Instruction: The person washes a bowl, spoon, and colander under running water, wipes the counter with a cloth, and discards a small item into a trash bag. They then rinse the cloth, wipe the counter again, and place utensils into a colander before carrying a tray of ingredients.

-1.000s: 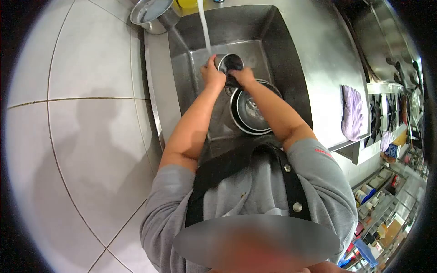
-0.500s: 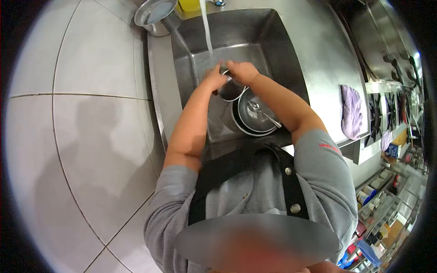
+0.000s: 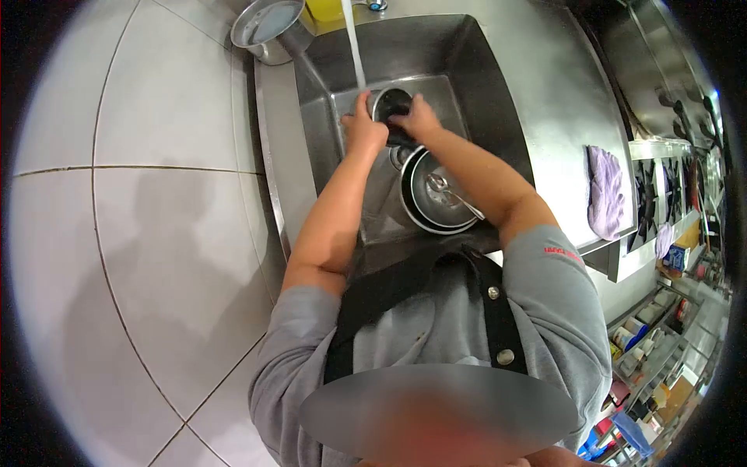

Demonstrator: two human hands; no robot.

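Over the sink, my left hand [image 3: 366, 131] grips the left side of a small dark bowl [image 3: 394, 100] with a pale rim. The bowl is tilted, and its inside faces me. My right hand [image 3: 421, 121] is at its right edge, with the thumb outside and some fingers reaching into it. A stream of water [image 3: 352, 47] falls just beyond my left fingertips. Nearer to me on the sink floor, nested metal bowls [image 3: 424, 210] hold spoons [image 3: 438, 184].
The steel sink [image 3: 482, 86] surrounds my hands. A metal pot [image 3: 268, 53] stands at its far left corner, beside a yellow container [image 3: 325, 9]. A purple cloth [image 3: 604, 193] lies on the right counter [image 3: 545, 101], next to a stove [image 3: 646, 194].
The small bowl has moved away from me and turned so its inside shows. My right hand has shifted to its right edge, and my left hand holds its left side.
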